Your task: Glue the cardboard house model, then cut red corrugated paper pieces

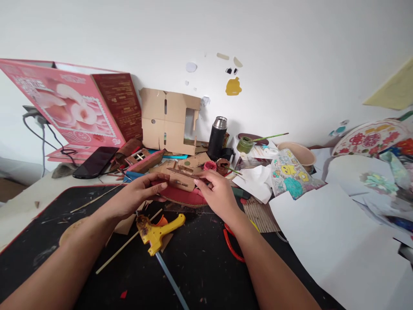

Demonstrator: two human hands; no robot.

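Cardboard model (180, 183) sits near the middle of the desk, just past the far edge of the black mat (200, 267). I see it is a small brown piece with cut slots, resting on a red curved base (185, 199).

My left hand (138, 193) pinches its left end with thumb and fingers. My right hand (217, 193) pinches its right end the same way. Both hands are closed on the model, not wide.

I think the build is partly done. The brown top is already on the red base, so some pieces look joined. A yellow glue gun (158, 232) lies on the mat just near my left wrist, and a thin wooden stick (129, 241) lies beside it. More cut brown bits lie loose behind the model, so I judge there is more to stick on.

A folded cardboard box (167, 120) leans at the back edge of the desk, with a black flask (217, 137) to its right. White paper (322, 241) covers the right side.
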